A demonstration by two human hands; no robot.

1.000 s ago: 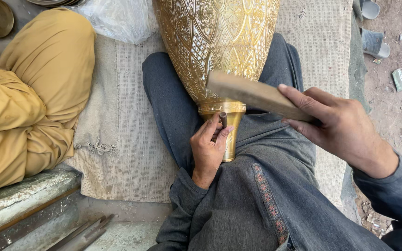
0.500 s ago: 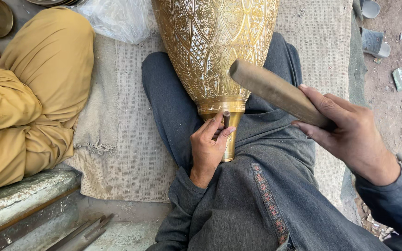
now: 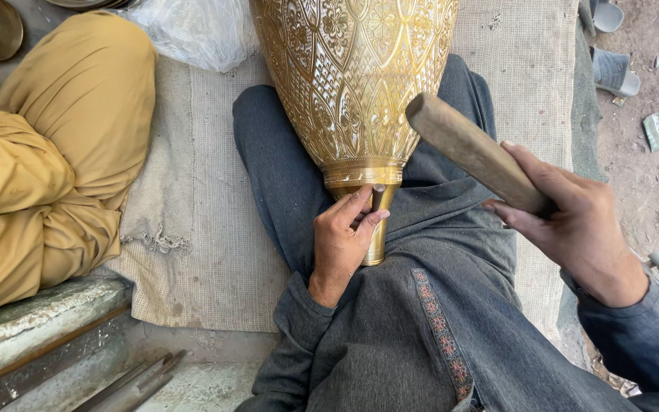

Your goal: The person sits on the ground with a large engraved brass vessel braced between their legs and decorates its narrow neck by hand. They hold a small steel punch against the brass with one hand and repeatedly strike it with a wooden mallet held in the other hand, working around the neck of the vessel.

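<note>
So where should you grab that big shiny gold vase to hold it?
Probably by the narrow plain neck of the brass vase, coming from its left, where the left hand sits. The neck is slim and smooth enough to wrap; the carved body is too wide.

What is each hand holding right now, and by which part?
The left hand pinches a small metal punch against the brass vase neck; the right hand grips a wooden mallet by its near end.
</note>
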